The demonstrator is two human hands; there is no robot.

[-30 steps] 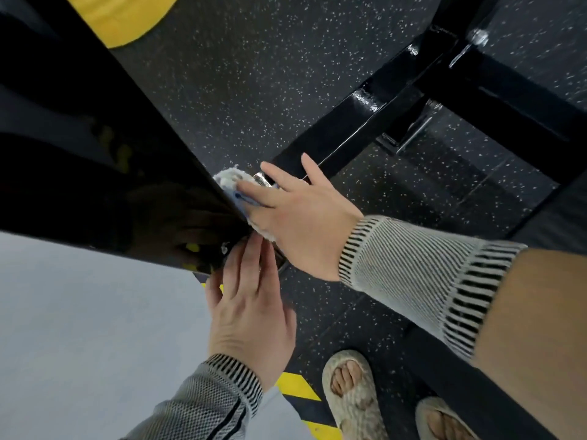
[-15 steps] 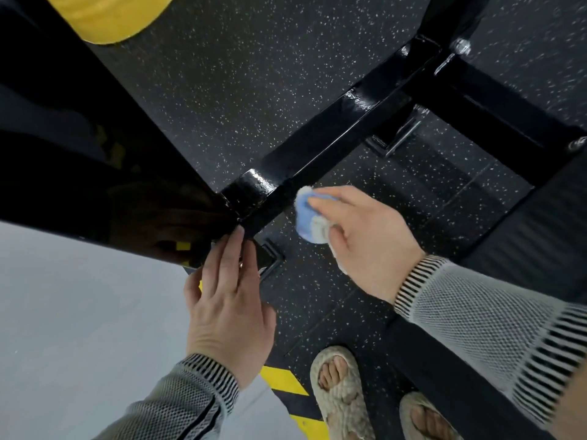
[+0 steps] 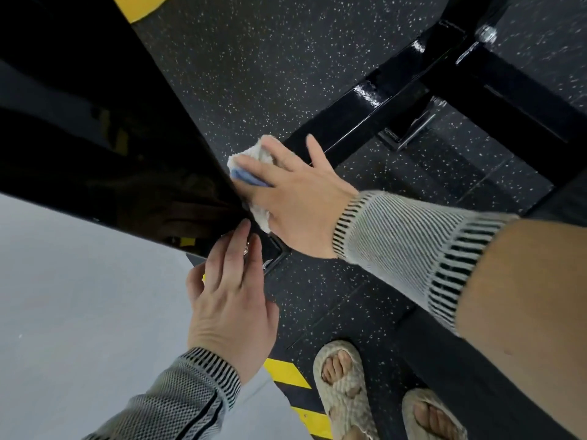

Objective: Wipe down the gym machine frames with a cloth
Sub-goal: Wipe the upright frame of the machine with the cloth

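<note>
Black speckled rubber floor (image 3: 254,74), grey floor at left — right hand (image 3: 298,198) fingers spread, pressing white-and-blue cloth (image 3: 254,163) on glossy black frame panel (image 3: 111,138); left hand (image 3: 232,300) fingers together, flat at panel's lower corner.

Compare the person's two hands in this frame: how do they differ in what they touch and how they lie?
The right hand presses a white and blue cloth against the glossy black panel's edge; the left hand holds nothing. The right hand's fingers spread over the cloth, while the left hand's fingers lie straight and together, tips resting on the panel's lower corner. Both wear striped knit sleeves.
</note>
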